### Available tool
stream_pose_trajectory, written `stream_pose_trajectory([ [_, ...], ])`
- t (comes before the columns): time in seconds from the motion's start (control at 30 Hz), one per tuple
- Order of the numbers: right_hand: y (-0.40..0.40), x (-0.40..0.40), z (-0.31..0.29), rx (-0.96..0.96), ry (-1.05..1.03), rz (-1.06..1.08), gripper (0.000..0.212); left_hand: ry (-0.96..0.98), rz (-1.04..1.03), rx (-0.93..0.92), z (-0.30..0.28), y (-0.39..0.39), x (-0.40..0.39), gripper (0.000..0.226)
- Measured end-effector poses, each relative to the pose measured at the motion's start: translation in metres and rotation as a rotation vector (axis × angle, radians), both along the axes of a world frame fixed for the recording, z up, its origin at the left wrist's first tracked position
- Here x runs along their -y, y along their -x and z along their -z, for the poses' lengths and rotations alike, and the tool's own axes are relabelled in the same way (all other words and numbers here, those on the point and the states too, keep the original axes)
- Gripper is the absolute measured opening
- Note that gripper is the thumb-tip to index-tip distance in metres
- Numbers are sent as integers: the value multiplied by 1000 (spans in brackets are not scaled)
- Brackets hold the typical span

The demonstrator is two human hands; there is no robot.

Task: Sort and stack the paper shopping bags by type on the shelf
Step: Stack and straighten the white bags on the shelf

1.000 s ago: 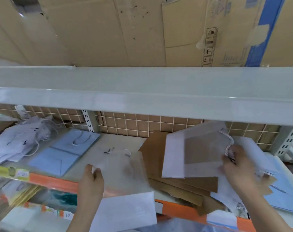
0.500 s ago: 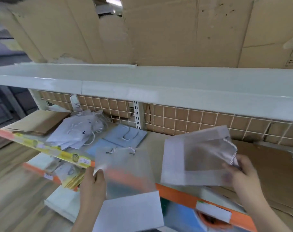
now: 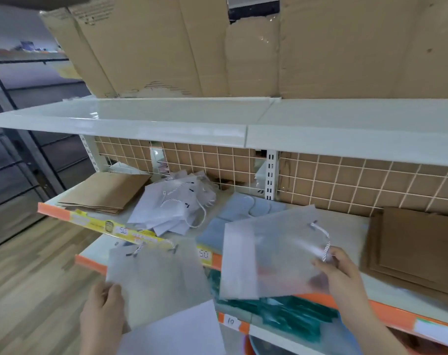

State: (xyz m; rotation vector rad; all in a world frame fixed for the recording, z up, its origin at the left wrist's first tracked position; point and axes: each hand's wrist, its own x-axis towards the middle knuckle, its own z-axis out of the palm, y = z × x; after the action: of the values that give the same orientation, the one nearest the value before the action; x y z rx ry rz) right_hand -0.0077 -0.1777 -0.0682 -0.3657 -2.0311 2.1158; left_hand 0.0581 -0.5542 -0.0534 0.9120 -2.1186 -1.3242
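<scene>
Right hand (image 3: 339,274): fingers pinching right translucent bag (image 3: 269,254) by its edge near the rope handle, held over shelf lip
Left hand (image 3: 102,313): thumb and fingers gripping left translucent bag (image 3: 153,280), below shelf front
Shelf (image 3: 356,221): brown stack (image 3: 107,192) left, white heap (image 3: 174,203) untidy, blue bags (image 3: 246,213) flat, brown pile (image 3: 417,249) right
Progress: judged partway; two translucent bags unplaced
Count: two in hand, four groups shelved

This is looking like a shop. Orange price strips (image 3: 394,317) are running along the shelf (image 3: 366,283) edges beside the right hand (image 3: 339,275), and a wire-grid backing (image 3: 345,185) is standing beyond it.
</scene>
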Motion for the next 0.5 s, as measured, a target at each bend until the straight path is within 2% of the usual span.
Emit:
stream_pose_trajectory([
  [0.2, 39, 62, -7, 42, 91, -45, 24, -55, -95, 13, 3, 20, 57, 20],
  [0.5, 136, 139, -16, 26, 184, -130, 27, -33, -208, -88, -8, 96, 132, 22],
])
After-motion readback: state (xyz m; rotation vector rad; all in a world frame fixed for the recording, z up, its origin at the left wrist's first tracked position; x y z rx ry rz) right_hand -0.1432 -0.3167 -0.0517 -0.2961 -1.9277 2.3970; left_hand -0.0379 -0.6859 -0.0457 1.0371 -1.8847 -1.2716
